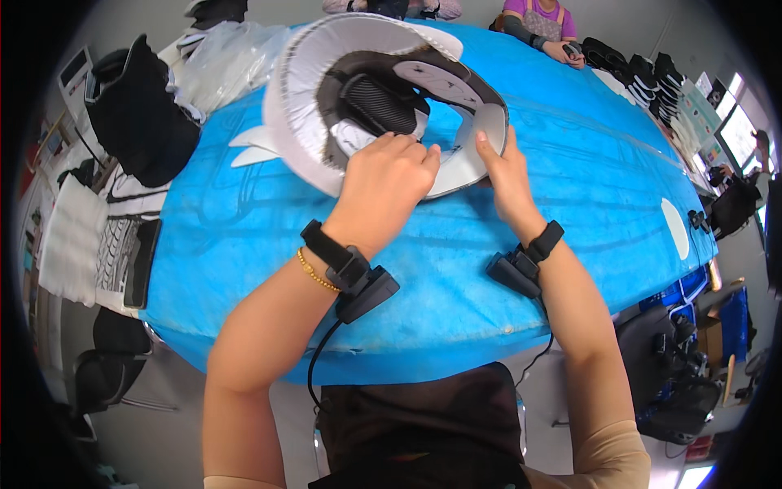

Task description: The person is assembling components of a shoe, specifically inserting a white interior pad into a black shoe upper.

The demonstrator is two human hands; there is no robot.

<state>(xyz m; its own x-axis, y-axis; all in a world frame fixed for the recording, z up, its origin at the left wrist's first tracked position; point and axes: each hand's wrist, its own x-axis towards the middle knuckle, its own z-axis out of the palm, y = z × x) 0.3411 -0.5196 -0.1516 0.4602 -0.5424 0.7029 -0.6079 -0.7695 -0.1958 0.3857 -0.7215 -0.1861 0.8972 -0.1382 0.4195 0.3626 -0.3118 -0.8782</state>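
A large, curved white padded piece (305,90) with a black, ribbed lining inside and an opening through it is tilted up over the blue-covered table. I cannot tell its exact kind; it looks like a stitched shell or liner. My left hand (389,183) is closed at its near inner edge, with the fingers curled inward and the tips partly hidden. The right hand (507,167) pinches the smooth grey-white rim on the right, thumb on top and fingers behind. Each wrist wears a black strap with a small black device.
Blue sheeting (269,277) covers the table. To the left stand a tall black boot-shaped item (138,114), clear plastic bags (232,65) and white sheets (73,236). A white oval piece (674,230) lies at the right edge. Another person (550,33) sits across the table; black-and-white pieces (643,77) are beyond.
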